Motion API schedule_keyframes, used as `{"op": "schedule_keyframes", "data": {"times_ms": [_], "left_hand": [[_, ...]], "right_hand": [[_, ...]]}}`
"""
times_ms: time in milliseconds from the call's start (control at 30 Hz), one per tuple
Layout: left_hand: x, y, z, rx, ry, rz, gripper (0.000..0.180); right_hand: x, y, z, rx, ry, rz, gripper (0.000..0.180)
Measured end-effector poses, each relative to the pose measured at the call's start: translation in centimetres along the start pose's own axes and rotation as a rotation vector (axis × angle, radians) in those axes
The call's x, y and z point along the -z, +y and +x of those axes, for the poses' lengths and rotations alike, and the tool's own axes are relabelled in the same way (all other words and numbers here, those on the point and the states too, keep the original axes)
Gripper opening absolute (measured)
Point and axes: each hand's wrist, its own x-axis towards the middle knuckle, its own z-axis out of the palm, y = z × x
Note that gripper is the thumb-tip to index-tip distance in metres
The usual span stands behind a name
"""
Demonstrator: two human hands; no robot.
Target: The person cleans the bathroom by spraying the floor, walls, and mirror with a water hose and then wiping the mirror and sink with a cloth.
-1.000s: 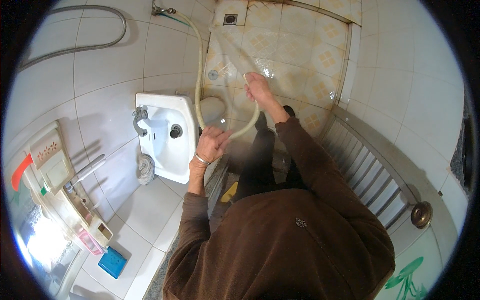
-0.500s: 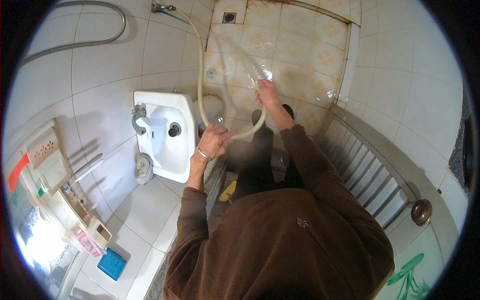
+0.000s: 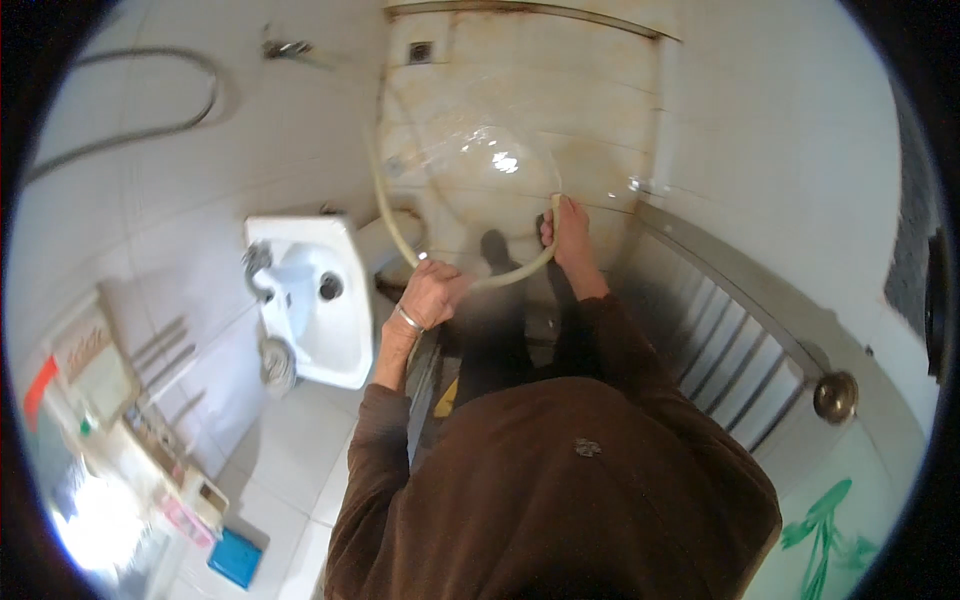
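A pale yellow hose runs down from a tap on the left wall and curves between my two hands. My left hand, with a silver bangle at its wrist, is closed around the hose's middle stretch. Near the hose's open end, my right hand grips it with the mouth pointing away from me. Water seems to spray from it onto the wet, shiny tiled floor, though the picture is blurred.
To the left, a white washbasin with a tap hangs by the wall, a grey cloth beside it. A slatted door with a round knob stands at right. A floor drain lies far off. A blue box sits lower left.
My right hand has moved nearer and slightly right with the hose end, which now points more straight ahead. The whole view has shifted a little. Both hands keep their hold.
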Motion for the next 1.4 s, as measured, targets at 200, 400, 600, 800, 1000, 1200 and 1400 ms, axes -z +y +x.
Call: {"op": "schedule_keyframes", "data": {"times_ms": [200, 400, 600, 800, 1000, 1200, 1400], "left_hand": [[-1.3, 3.0, 6.7, -0.069, -0.105, 0.025, 0.024], [-2.0, 1.7, 9.0, -0.143, -0.078, -0.006, 0.026], [-0.8, 2.0, 7.3, -0.031, -0.207, 0.026, 0.027], [-0.4, 3.4, 8.0, -0.054, -0.240, 0.009, 0.023], [-3.0, 3.6, 9.4, -0.081, -0.286, 0.049, 0.021], [-1.4, 4.2, 9.2, -0.018, -0.313, 0.050, 0.021], [-0.6, 2.8, 5.6, 0.132, -0.346, -0.001, 0.026]], "right_hand": [[6.9, -2.8, -1.0, 0.014, 0.420, 0.302, 0.024], [5.9, -6.3, -0.9, 0.181, 0.398, 0.199, 0.022], [3.6, -4.6, -0.6, 0.163, 0.358, 0.343, 0.019], [6.4, -2.3, -3.0, 0.036, 0.725, 0.430, 0.020], [10.2, -1.8, -2.9, 0.117, 0.719, 0.472, 0.025], [7.8, -2.9, -2.4, 0.126, 0.377, 0.064, 0.021], [4.4, -1.3, -2.9, -0.001, 0.026, -0.009, 0.023]]}}
